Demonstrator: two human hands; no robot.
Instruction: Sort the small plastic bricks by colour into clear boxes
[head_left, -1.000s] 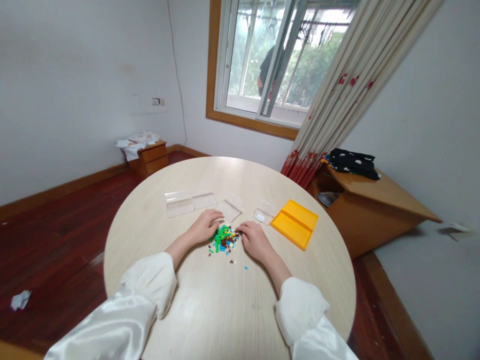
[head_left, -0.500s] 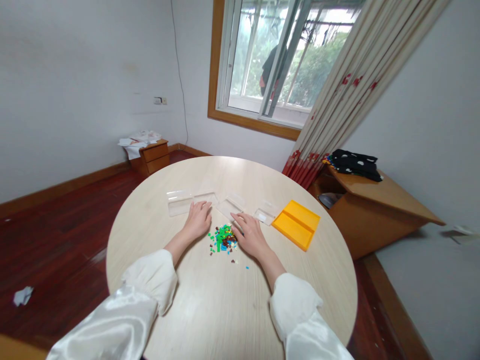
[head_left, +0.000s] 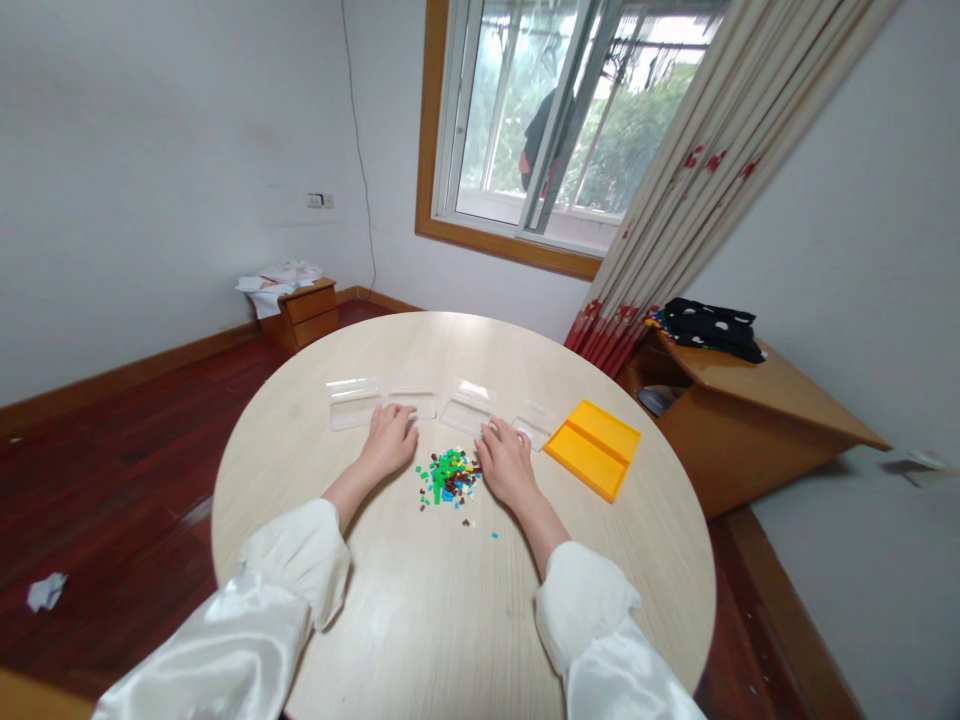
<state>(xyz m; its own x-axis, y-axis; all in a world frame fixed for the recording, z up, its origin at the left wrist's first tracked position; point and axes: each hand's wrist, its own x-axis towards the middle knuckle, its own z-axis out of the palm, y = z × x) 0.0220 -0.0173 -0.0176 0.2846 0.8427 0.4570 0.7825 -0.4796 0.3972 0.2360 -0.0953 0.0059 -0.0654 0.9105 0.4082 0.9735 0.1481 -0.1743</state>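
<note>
My left hand (head_left: 391, 441) is open, palm down, its fingers at the near edges of the left clear plastic box (head_left: 354, 409) and the second clear box (head_left: 413, 401). On the other side, my right hand (head_left: 508, 464) is also open, fingers slightly curled and apart. Its fingertips are by the third clear box (head_left: 466, 408) and the small clear box (head_left: 530, 428); contact is hard to make out. Between the hands lies a loose pile of small toy bricks (head_left: 450, 475) in green, brown, blue and yellow. Neither hand visibly holds anything.
A yellow two-part tray (head_left: 592, 449) lies right of the clear boxes on the round table (head_left: 442, 620). A few stray bricks are scattered in front of the pile. A wooden cabinet (head_left: 720, 420) stands at the right, and a person (head_left: 538, 140) is outside the window.
My right hand has shifted right, off the pile's edge toward the third and small boxes. My left hand has moved slightly left. The left box sits a little farther left, the third box slightly right.
</note>
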